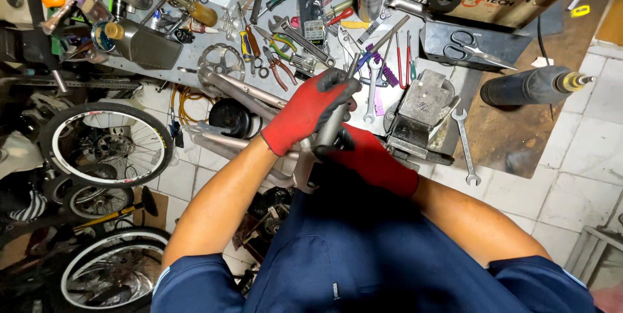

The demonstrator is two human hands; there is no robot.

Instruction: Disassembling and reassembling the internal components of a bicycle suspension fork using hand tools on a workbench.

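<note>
1. At the far left, spoked bicycle wheels (104, 141) with black rubber tyres and silvery rims are leaning among dark clutter on the pale tiled floor.
2. Moving right, a bare grey metal bicycle frame (241, 90) is running out from the bench edge toward you, its tubes smooth and matte, a toothed chainring sitting at its far end.
3. Your left hand (310, 108), in a red knit glove with black coated fingertips, is wrapping closed around a grey cylindrical tube (332, 126) that is standing nearly upright in front of your chest.
4. Your right hand (371, 159), gloved the same way, is gripping that same tube lower down, just beneath the left.
5. Right of your hands, a heavy grey bench vise (422, 108) is sitting at the bench edge, with a slim open-ended spanner (466, 147) lying beside it on the brown worn board.
</note>
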